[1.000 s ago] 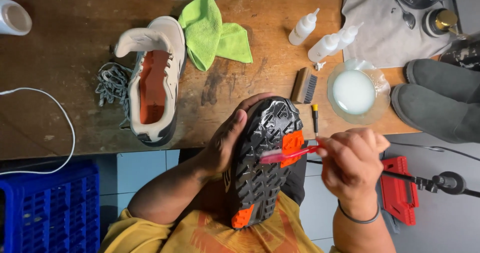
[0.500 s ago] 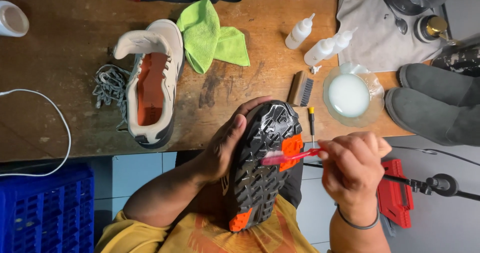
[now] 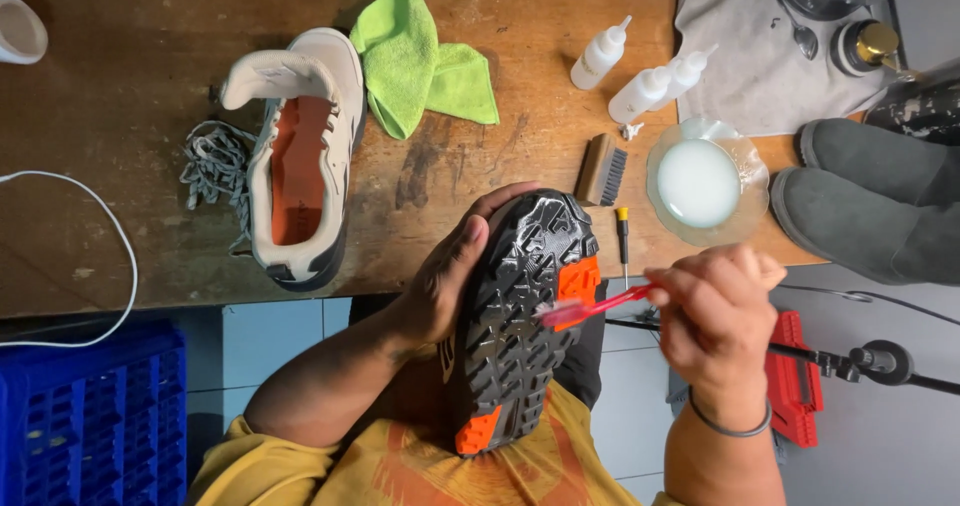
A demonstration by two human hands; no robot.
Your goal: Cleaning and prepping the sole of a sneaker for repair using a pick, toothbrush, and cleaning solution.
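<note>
Wooden table [image 3: 150, 76] across the upper half of the frame, blue crate [image 3: 90, 416] at lower left.

Held at lower centre, sole up toward the camera: black-and-orange shoe [image 3: 520, 316], long axis running top to bottom of the frame, tilted a little, toe end near the table edge, heel down by the yellow shirt. Gripped from its left side by the left hand [image 3: 450, 266], fingers curled over the toe end, palm against the upper. Reached from the right by the right hand [image 3: 715, 311], closed around the handle of a pink toothbrush [image 3: 595, 308]; brush lying almost crosswise to the sole, bristle end touching the tread just below the orange patch. Both hands about equally close; shoe between them.

On the table at upper left of centre: matching beige shoe [image 3: 295, 156], opening up, orange lining showing, beside a heap of grey laces [image 3: 210, 161]. Just right of it, a crumpled green cloth [image 3: 415, 61].

Upper right: pair of grey boots [image 3: 870, 201] at the frame edge, grey cloth [image 3: 760, 66] under dark utensils. Round clear dish of milky liquid [image 3: 700, 181] near the table edge, small wooden brush [image 3: 602, 169] left of it. Above, two white squeeze bottles [image 3: 640, 81] with nozzle tips, lying tilted; no label legible. White cup [image 3: 20, 31] at far upper left, white cable [image 3: 110, 236] looping below it.
</note>
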